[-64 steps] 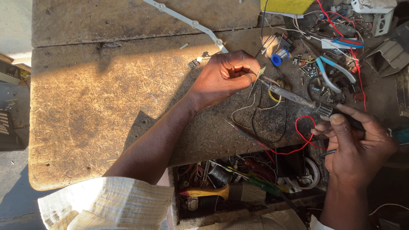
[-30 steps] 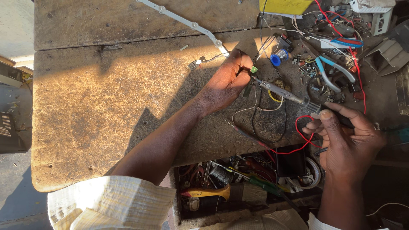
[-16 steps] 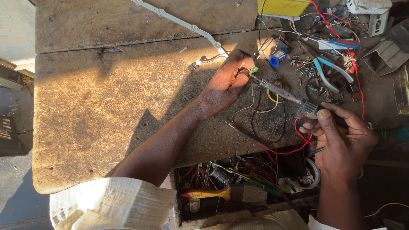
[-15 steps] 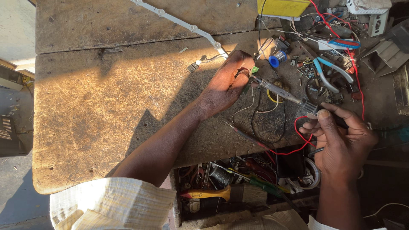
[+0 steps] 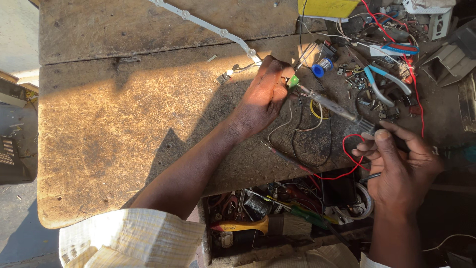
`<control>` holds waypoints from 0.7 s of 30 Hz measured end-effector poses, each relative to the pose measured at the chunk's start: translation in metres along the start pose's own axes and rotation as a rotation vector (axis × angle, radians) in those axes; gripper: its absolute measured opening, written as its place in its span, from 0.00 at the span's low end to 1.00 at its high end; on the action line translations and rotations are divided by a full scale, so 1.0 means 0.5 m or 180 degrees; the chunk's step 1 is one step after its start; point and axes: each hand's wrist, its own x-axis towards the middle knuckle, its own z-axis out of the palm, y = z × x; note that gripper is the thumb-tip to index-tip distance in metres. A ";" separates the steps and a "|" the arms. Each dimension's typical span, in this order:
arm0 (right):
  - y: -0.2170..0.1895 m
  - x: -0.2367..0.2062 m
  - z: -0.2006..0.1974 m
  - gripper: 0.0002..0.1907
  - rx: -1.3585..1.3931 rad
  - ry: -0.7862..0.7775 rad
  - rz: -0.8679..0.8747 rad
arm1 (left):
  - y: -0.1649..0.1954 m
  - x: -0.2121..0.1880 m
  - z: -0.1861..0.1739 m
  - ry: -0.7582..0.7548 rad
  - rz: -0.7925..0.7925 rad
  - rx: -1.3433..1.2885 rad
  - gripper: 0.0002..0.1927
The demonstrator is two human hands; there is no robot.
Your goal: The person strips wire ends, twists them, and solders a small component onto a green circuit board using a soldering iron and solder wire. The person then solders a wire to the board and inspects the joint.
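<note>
Head view: soldering iron [image 5: 329, 105] lies diagonally between both hands, tip at far left, handle at near right. Its tip end sits at a small green part [image 5: 293, 81] pinched at the fingertips of the left hand [image 5: 263, 97]. Left hand is curled narrow, fingers closed on that part, palm down on the desk [image 5: 124, 129]. Right hand [image 5: 396, 164] is closed around the iron's dark handle, thumb on top, at the near-right edge of the desk.

Thin white and black wires [image 5: 297, 126] loop on the desk between the two hands, under the iron's shaft. Red wire [image 5: 347, 154] curls just left of the right hand and runs along the near edge. Dark probe-like lead [image 5: 282, 155] lies near that edge, below the left hand.

Far side: white strip with round dots [image 5: 208, 25] runs diagonally from far left down to the left hand's knuckles; a small connector with short leads [image 5: 225, 77] lies just left of that hand. Blue solder spool [image 5: 322, 66] just beyond the iron's tip. Blue-handled pliers [image 5: 384, 82] to the right of it, in a scatter of small parts. Yellow box [image 5: 327, 7] at the far edge.

Near side, below the desk edge: open tray of clutter with a yellow-handled brush [image 5: 258, 226] and a green-handled tool [image 5: 310, 218]. Pale checked sleeve [image 5: 129, 240] on the left arm at bottom.
</note>
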 end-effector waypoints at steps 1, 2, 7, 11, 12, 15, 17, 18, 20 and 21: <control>-0.004 -0.001 -0.008 0.06 -0.0017 0.0016 -0.0047 | -0.003 0.000 0.000 0.0053 0.0183 0.0213 0.19; -0.010 0.002 -0.017 0.06 0.0045 0.0078 -0.0094 | -0.006 0.000 0.000 0.0098 0.0372 0.0414 0.17; -0.033 0.019 -0.108 0.07 -0.0359 0.0841 -0.0525 | -0.005 -0.002 -0.014 0.0145 0.0697 0.0880 0.12; -0.029 0.045 -0.200 0.05 -0.1744 0.1040 -0.1147 | 0.023 -0.003 -0.022 0.0005 0.0349 0.0294 0.13; -0.022 0.053 -0.219 0.04 -0.1927 0.1055 -0.1252 | 0.030 -0.001 -0.023 -0.0021 0.0242 0.0269 0.11; 0.007 0.078 -0.257 0.04 -0.2380 0.1027 -0.1465 | 0.043 0.010 -0.023 -0.0022 0.0269 0.0237 0.10; 0.034 0.096 -0.265 0.05 -0.2374 0.0997 -0.1433 | 0.046 0.012 -0.024 -0.0001 0.0303 0.0203 0.10; 0.049 0.105 -0.265 0.06 -0.2234 0.0992 -0.1356 | 0.046 0.012 -0.023 0.0012 0.0281 0.0172 0.09; 0.068 0.123 -0.266 0.08 -0.2233 0.1060 -0.1192 | 0.044 0.011 -0.020 0.0031 0.0264 0.0164 0.10; 0.077 0.132 -0.265 0.10 -0.2360 0.1130 -0.1111 | 0.041 0.011 -0.019 0.0042 0.0275 0.0197 0.11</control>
